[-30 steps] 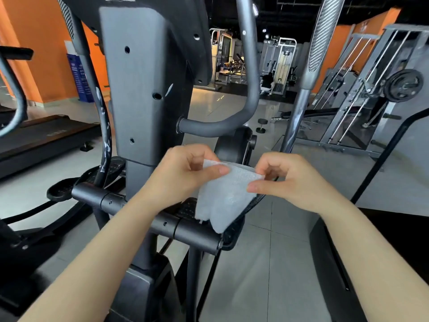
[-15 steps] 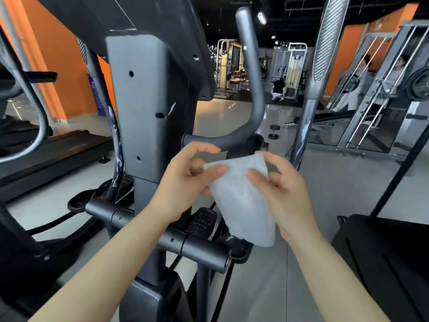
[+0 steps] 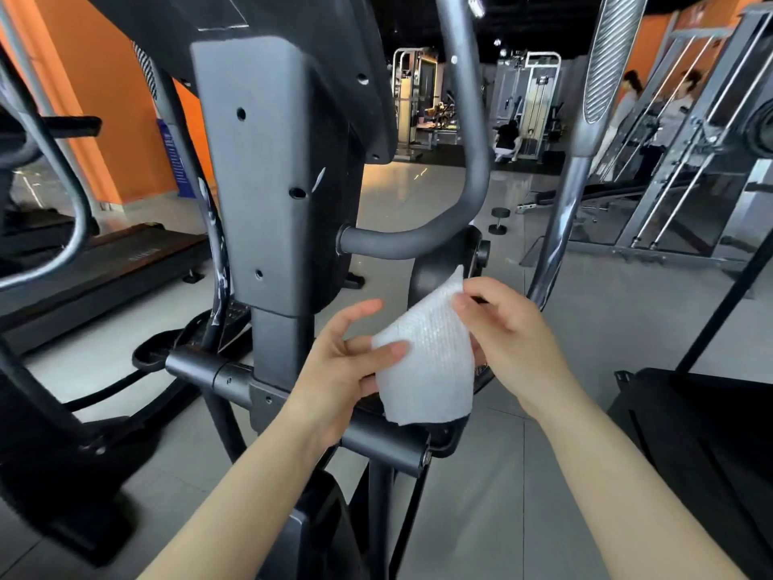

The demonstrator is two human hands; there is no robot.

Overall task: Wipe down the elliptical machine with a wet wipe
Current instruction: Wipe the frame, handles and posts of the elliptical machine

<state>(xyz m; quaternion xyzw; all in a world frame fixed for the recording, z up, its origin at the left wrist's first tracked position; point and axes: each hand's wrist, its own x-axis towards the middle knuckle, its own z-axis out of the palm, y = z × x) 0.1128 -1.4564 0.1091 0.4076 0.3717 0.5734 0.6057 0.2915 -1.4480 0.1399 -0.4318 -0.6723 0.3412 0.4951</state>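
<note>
1 wet wipe [image 3: 426, 362], held up in front of 1 elliptical machine [image 3: 267, 182], btwn 2 hands: left hand [image 3: 339, 370] pinches its left edge w/ thumb, right hand [image 3: 510, 328] pinches top corner.

left hand [image 3: 343, 362], right hand [image 3: 508, 332] pinch wet wipe [image 3: 431, 362] | beside elliptical machine [image 3: 272, 177]

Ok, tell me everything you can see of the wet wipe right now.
The wet wipe is a white sheet with a fine embossed texture, hanging partly unfolded and slightly curved in the air in front of the elliptical's lower crossbar. The left hand pinches its left edge with the thumb on top; the right hand pinches its upper right corner. Its bottom edge hangs free, apparently just above the crossbar. It is not yet pressed on the machine.
</note>
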